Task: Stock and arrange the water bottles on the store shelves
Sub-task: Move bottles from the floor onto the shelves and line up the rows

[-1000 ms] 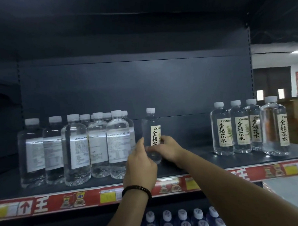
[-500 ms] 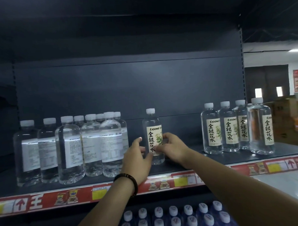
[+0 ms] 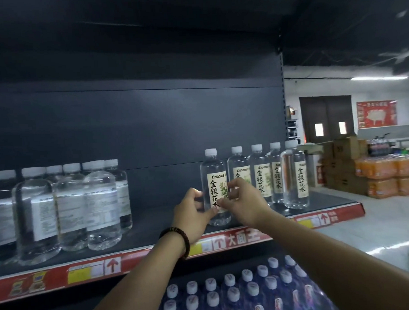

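- Between the fingers of both hands, one clear bottle (image 3: 215,189) is standing upright on the shelf (image 3: 155,226), near its front edge, with its label facing outward.
- The left hand (image 3: 191,215) is curling its fingers round the bottle's left side, while the right hand (image 3: 244,206) is pinching the right side with its thumb lying on the label; both are grasping it and neither is letting go.
- Just to the right of the fingers, a row of matching bottles (image 3: 292,175) is already facing forward, so that end is looking finished.
- Well to the left of the fingers, a cluster of bottles (image 3: 101,204) is showing only fine-print back labels; these are likely still waiting to be turned.
- A bare stretch of shelf is lying between that cluster and the fingers, so I judge the stocking to be roughly midway.
- Under the fingertips, the cream label is reading "TIDONG" across the top and 金银花水 down its length, beside a green sprig.
- Below the wrists, the red price strip (image 3: 236,238) is showing arrows and large white characters, too blurred to read surely.
- Further below, white-capped bottles (image 3: 250,287) are filling the lower shelf.
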{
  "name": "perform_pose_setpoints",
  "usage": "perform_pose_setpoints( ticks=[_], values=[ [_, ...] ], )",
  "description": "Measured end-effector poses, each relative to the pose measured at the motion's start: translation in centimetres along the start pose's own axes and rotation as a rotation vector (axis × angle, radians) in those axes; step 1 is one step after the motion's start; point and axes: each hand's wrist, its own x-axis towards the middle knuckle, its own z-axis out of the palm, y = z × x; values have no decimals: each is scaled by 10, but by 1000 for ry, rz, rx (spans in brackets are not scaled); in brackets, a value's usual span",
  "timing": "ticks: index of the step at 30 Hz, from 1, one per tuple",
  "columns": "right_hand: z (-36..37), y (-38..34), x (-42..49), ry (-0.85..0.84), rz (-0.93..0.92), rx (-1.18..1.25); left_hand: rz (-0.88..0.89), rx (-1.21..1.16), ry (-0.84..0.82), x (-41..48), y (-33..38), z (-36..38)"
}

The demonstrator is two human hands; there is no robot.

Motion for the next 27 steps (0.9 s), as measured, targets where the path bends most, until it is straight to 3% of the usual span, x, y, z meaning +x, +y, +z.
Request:
perform_pose_setpoints(
  ticks=[16,27],
  values=[
    [-94,42,-29,228,1,-321,31,-32,-98,8,58,106],
    [-103,59,-33,221,-40,-406,0,-25,-29,18,66,138]
  ],
)
